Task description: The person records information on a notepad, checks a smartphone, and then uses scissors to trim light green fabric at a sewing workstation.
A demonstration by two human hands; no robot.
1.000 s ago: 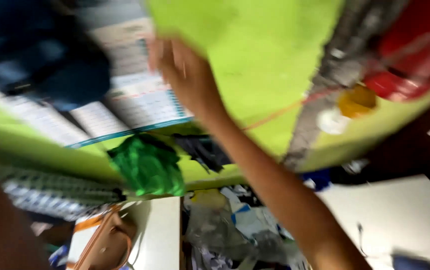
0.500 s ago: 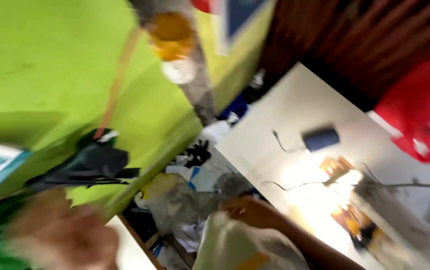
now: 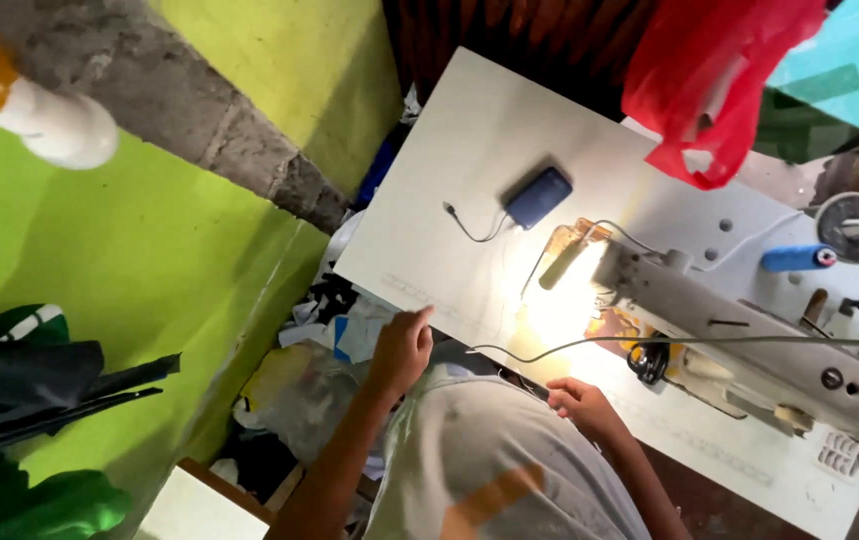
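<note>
White table top [image 3: 469,150] carries a grey sewing machine [image 3: 749,320], lying just beyond both hands; left hand [image 3: 401,350] sits at the near table edge, fingers curled loosely together, one fingertip touching the edge, nothing clamped in it; right hand [image 3: 581,402] rests at the same edge further right, fingers bent inward, and whether it grips anything I cannot tell; a thin dark cable [image 3: 649,342] runs from between the two hands across toward the machine, passing just above the right hand; pale grey cloth [image 3: 499,460] lies below both hands, touching both wrists, an orange patch on it; bright lamp glare falls on the table just beyond the right hand, near the machine's needle end; a dark blue power bank [image 3: 537,196] with a short wire lies well beyond the left hand; a red plastic bag [image 3: 719,80] hangs far beyond the right hand; a blue thread spool [image 3: 794,258] stands on the machine's far side; scraps and a plastic bag [image 3: 299,385] lie on the floor left of the left hand, against the green wall [image 3: 149,240].
</note>
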